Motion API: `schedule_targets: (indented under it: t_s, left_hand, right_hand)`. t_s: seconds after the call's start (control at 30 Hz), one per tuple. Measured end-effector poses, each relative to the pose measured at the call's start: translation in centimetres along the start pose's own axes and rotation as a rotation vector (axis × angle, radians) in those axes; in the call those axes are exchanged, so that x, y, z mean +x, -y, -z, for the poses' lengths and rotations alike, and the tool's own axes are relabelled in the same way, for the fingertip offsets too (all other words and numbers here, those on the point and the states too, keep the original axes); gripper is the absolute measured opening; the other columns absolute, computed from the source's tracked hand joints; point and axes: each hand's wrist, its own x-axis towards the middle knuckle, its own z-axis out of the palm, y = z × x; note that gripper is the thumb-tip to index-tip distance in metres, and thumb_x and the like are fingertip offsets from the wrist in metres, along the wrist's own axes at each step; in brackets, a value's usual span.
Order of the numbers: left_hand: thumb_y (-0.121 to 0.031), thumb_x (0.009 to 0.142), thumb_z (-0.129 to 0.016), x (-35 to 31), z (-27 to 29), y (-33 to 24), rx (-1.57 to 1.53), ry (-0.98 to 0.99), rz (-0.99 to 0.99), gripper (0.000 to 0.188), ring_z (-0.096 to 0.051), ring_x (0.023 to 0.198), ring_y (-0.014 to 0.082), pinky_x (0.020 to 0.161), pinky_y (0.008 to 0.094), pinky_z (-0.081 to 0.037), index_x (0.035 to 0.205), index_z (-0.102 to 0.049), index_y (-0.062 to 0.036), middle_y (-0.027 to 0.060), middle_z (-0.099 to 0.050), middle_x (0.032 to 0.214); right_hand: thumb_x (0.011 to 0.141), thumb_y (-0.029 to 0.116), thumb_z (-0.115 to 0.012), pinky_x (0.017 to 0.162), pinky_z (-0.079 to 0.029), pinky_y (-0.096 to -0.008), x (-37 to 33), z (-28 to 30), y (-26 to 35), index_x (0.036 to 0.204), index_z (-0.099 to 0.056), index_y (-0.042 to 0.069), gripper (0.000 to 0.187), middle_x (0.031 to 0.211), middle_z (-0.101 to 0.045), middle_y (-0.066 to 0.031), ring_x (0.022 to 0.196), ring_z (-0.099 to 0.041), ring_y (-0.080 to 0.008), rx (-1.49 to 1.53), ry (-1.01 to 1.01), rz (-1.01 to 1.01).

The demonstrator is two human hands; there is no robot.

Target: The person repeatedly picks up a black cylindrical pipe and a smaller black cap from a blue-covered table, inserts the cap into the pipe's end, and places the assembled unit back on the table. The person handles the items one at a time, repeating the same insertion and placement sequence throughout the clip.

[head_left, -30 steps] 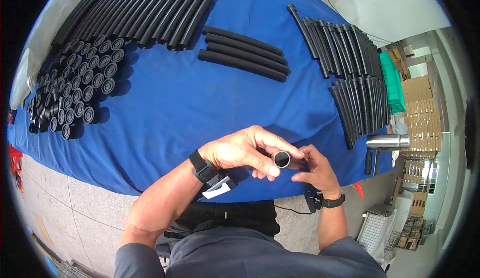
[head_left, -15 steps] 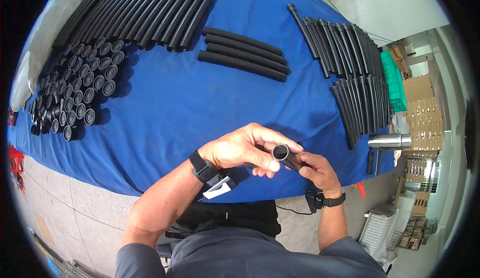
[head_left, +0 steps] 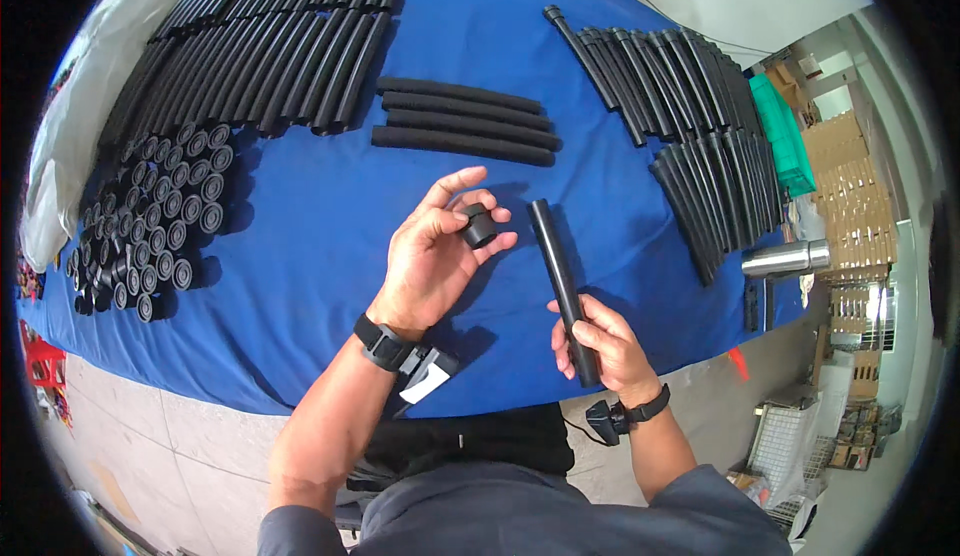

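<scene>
My left hand (head_left: 430,256) pinches a short black cap (head_left: 478,226) between thumb and fingers, above the blue cloth. In my right hand (head_left: 605,341) is a black tube (head_left: 563,286), gripped near its lower end, its upper end leaning a little left. Cap and tube are apart. Beyond my hands, several dark foam-like tubes (head_left: 460,126) lie side by side. At the left stands a cluster of black round caps (head_left: 175,201). To the right, rows of black tubes with capped ends (head_left: 715,176) lie on the cloth.
Rows of plain black tubes (head_left: 270,66) cover the far left of the blue-clothed table (head_left: 330,216). A shiny metal cylinder (head_left: 785,259) lies at the right edge, near a green crate (head_left: 783,136). Stacked cardboard (head_left: 855,186) and a wire basket (head_left: 785,446) stand off to the right.
My hands have drawn apart. The left now holds the cap up at the left; the right has swung the tube so that its length shows and it points away from me.
</scene>
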Motion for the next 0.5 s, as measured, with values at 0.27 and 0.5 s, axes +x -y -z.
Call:
schedule_targets:
  t_s: [0.27, 0.5]
  left_hand:
    - [-0.037, 0.108, -0.048, -0.02, 0.27, 0.27, 0.000, -0.005, 0.115, 0.038, -0.073, 0.083, 0.0287, 0.058, 0.0270, -0.059, 0.121, -0.059, -0.0036, 0.0197, -0.067, 0.118]
    - [-0.041, 0.111, -0.039, -0.15, 0.03, 0.38, 0.046, -0.009, 0.194, 0.046, -0.068, 0.059, 0.0244, 0.045, 0.0258, -0.052, 0.113, -0.062, -0.0015, 0.0210, -0.071, 0.100]
  right_hand:
    - [0.106, 0.019, -0.053, 0.062, -0.055, -0.0300, 0.17, 0.17, -0.11, 0.131, -0.053, -0.002, 0.033, 0.093, -0.065, -0.0108, 0.074, -0.066, -0.0153, 0.004, -0.022, -0.041]
    - [0.105, 0.018, -0.055, 0.061, -0.055, -0.0300, -0.01, -0.17, -0.17, 0.129, -0.054, -0.002, 0.031, 0.091, -0.066, -0.0105, 0.072, -0.066, -0.0153, -0.028, -0.051, -0.042]
